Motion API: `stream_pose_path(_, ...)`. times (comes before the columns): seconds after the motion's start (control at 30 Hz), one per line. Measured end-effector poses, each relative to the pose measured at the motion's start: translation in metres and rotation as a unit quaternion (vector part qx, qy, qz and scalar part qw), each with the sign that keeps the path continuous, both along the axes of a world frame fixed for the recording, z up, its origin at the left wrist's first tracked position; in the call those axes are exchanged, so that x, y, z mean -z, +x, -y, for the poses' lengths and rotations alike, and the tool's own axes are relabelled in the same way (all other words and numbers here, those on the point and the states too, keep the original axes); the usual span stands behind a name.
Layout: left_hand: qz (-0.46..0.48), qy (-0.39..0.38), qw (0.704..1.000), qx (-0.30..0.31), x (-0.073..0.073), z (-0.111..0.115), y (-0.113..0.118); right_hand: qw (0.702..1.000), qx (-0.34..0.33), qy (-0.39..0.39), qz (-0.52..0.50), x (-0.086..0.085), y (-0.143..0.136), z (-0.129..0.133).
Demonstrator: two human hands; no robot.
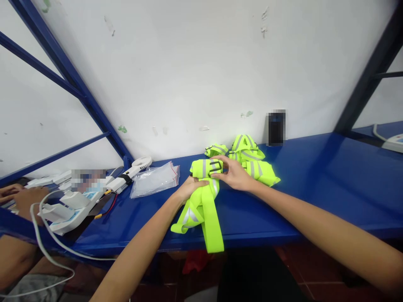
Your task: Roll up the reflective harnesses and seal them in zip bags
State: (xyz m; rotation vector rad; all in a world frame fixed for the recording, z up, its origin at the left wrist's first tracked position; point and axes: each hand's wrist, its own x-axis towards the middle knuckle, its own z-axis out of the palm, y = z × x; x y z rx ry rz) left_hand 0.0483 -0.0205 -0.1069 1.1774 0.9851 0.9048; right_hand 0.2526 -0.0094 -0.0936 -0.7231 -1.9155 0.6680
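Between the left hand (pixel 190 188) and the right hand (pixel 234 174), over the table (pixel 330 180), is a strap bundle (pixel 206 195); other bundles (pixel 247 155) lie behind it and to its right, before the wall (pixel 201 75). Left of it lie plastic bags (pixel 154 181); behind these, leftward, a fan (pixel 141 162); farther left and nearer, a power strip (pixel 74 216).

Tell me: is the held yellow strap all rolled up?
Only partly: the strap is bundled at the top, but loose lengths trail below.

The wall (pixel 189 75) is bright; the floor (pixel 330 290) is dim; outer edges look stretched.
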Motion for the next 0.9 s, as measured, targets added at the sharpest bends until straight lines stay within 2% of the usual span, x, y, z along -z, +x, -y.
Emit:
stream_pose_path(0.07,0.01,-0.015,1.0,0.025,-0.001,-0.001,-0.001,0.998,0.041,0.039,0.028,0.002,0.003,0.0)
stream_pose_path(0.13,0.021,-0.02,0.999,0.038,-0.002,-0.001,-0.001,0.994,0.054,0.08,0.05,0.004,0.004,0.001)
stream_pose_path(0.27,0.074,-0.013,0.997,0.027,-0.003,0.003,0.0,0.985,0.025,0.159,0.067,0.01,0.0,0.002)
stream_pose_path(0.4,0.135,-0.035,0.99,0.012,-0.001,0.005,0.0,0.98,0.0,0.172,0.098,0.015,-0.004,0.001)
stream_pose_path(0.5,0.144,-0.038,0.989,-0.005,0.002,0.005,-0.002,0.981,-0.029,0.165,0.099,0.015,-0.003,0.005)
stream_pose_path(0.57,0.143,-0.033,0.989,-0.006,0.004,0.005,-0.003,0.984,-0.065,0.136,0.098,0.012,-0.002,0.01)
stream_pose_path(0.67,0.132,-0.024,0.991,0.01,0.005,0.005,-0.005,0.989,-0.115,0.047,0.086,0.004,0.001,0.019)
stream_pose_path(0.8,0.117,-0.001,0.993,0.019,0.002,0.008,-0.004,0.991,-0.081,-0.107,0.004,-0.003,0.001,0.017)
stream_pose_path(0.9,0.117,0.018,0.993,0.026,-0.003,0.011,-0.003,0.962,-0.094,-0.252,-0.044,-0.005,-0.001,0.011)
